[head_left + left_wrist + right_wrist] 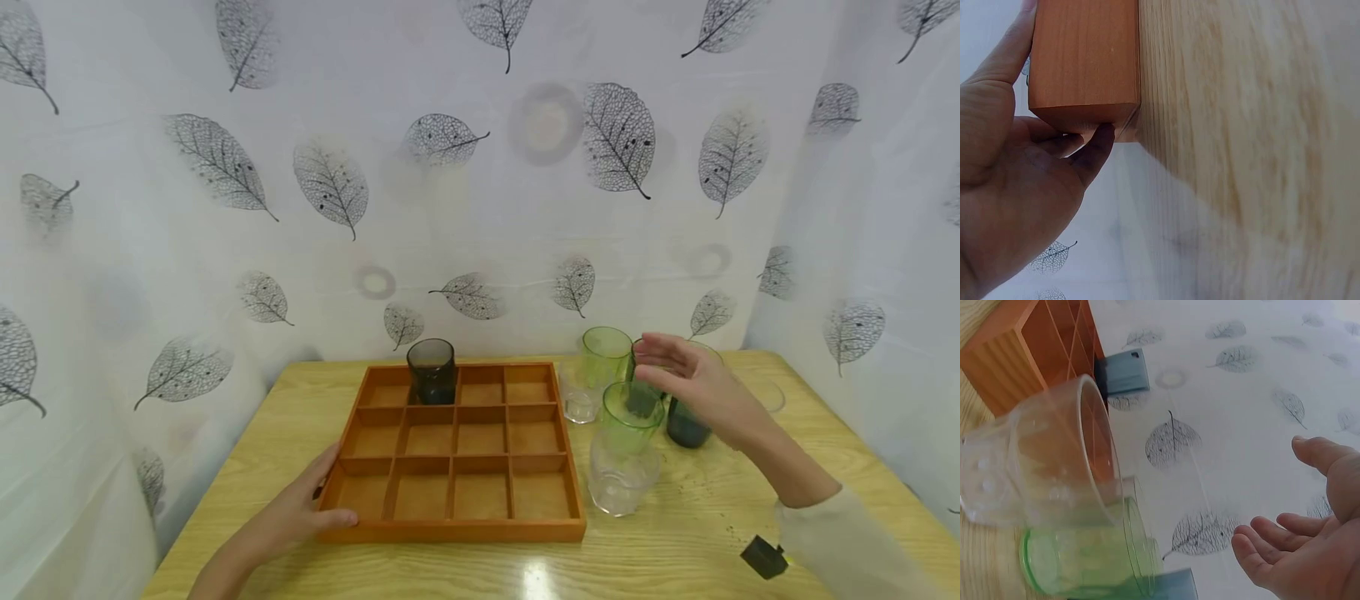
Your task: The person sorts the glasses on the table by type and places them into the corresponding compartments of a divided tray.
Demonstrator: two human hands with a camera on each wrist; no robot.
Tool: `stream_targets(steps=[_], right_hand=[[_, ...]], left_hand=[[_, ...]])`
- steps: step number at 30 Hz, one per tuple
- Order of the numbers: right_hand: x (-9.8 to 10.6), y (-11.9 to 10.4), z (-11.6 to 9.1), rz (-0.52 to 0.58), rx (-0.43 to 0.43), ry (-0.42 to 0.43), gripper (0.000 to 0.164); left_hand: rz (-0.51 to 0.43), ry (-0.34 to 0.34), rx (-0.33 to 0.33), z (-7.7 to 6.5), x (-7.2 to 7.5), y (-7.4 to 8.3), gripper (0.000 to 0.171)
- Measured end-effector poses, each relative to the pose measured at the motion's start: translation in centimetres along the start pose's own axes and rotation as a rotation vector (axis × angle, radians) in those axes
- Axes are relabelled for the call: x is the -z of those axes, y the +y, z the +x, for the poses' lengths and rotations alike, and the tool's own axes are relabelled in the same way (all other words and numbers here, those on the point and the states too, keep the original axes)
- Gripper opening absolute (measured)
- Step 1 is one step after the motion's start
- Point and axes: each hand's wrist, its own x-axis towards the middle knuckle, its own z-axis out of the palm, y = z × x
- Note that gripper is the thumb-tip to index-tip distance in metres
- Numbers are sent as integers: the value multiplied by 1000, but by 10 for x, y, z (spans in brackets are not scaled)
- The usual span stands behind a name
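My left hand (288, 508) grips the near left corner of a wooden compartment box (450, 531), its thumb at the front and fingers at the side. A dark grey glass (432, 367) stands in the box's back row, second compartment from the left. Over a group of glasses on the right, my right hand (701, 387) is held with fingers extended and nothing in them. Below and around it are a green glass (632, 417), a dark glass (687, 429) and another dark one (640, 400), partly hidden. A clear glass (1047, 456) shows close in the right wrist view.
Another green glass (606, 350) and a clear glass (580, 406) stand beside the box's right wall. Nearest the front is a clear glass (618, 487). A small black object (764, 557) appears near the right sleeve. A leaf-patterned curtain (480, 208) backs the wooden table (660, 558).
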Motion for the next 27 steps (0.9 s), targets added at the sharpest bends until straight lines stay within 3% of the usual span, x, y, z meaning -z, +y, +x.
stream_targets(steps=[9, 15, 27], right_hand=[[36, 25, -19, -94, 19, 68, 60], [57, 40, -30, -156, -16, 131, 62], [75, 70, -39, -295, -100, 178, 66]], left_hand=[[23, 3, -8, 0, 0, 0, 108], [-22, -7, 9, -1, -1, -1, 109], [-30, -15, 5, 0, 0, -1, 109]])
